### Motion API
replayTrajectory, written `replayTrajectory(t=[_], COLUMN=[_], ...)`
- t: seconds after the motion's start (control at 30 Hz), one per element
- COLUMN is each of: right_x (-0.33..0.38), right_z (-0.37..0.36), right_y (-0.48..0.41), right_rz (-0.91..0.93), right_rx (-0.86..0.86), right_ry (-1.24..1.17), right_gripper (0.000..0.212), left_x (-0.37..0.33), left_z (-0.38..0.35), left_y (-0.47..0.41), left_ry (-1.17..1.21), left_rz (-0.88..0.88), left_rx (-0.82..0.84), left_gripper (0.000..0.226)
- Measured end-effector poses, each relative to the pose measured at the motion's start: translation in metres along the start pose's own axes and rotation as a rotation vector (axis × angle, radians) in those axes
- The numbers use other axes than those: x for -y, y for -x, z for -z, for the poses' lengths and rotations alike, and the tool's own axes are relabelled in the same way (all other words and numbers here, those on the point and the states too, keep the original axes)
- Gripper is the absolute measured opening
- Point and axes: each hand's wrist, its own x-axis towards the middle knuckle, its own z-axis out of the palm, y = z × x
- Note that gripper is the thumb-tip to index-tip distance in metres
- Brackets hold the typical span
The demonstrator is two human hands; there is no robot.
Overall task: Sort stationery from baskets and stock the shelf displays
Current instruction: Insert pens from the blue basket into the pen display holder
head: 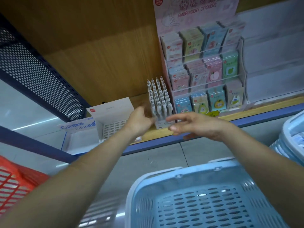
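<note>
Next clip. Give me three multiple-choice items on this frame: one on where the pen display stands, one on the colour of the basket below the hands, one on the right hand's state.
1. Where does the pen display stand?
A) on the floor
B) on the wooden shelf, just left of the sticker rack
C) hanging from a hook

2. What colour is the basket below the hands?
A) light blue
B) green
C) black

3. How is the right hand?
A) fingers stretched out, holding nothing
B) pinching a single pen
C) out of view

Key: 1 B, its base sits on the wood beside the rack; 2 A, its rim and slotted floor are pale blue; 3 A, the fingers are extended and nothing lies in them.
</note>
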Motion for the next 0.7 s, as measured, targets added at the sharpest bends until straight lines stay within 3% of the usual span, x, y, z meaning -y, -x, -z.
replayTrajectory(t=[0.1,0.2,0.27,0.37,0.43,0.47,0.57,0.63,0.7], right_x=[0.011,0.018,0.02,0.021,0.014,0.009,-0.002,-0.012,-0.03], right_z=[-0.002,-0.019,-0.023,-0.02,-0.013,-0.007,0.019,0.04,0.055], right_y=[0.017,0.023,0.027,0.039,0.05,0.055,0.08,0.104,0.13], right_rz=[-0.105,-0.17,-0.175,-0.161,-0.083,-0.033,0.074,0.016,-0.209], right_rx=[0.426,0.522,0.481,0.374,0.183,0.002,-0.733,-1.085,-1.201], right_ry=[0.362,0.583,0.597,0.671,0.642,0.592,0.581,0.728,0.783], right_gripper=[0.061,0.048,0.039,0.034,0.027,0.023,0.012,0.021,0.039], left_x=[-0.008,-0.014,-0.014,-0.014,-0.016,-0.016,-0.013,-0.013,-0.016], left_z=[0.024,0.026,0.017,0.007,0.005,0.005,0.006,0.003,-0.003], left_y=[0.033,0.069,0.084,0.088,0.083,0.079,0.068,0.063,0.059], left_ry=[-0.183,-0.448,-0.604,-0.822,-0.913,-0.94,-0.96,-0.938,-0.921], left_rz=[0.001,0.139,0.115,-0.209,-0.36,-0.404,-0.442,-0.451,-0.463], left_rx=[0.466,0.898,1.029,0.988,0.884,0.823,0.711,0.673,0.649], left_gripper=[0.02,0.042,0.046,0.031,0.025,0.023,0.018,0.015,0.018])
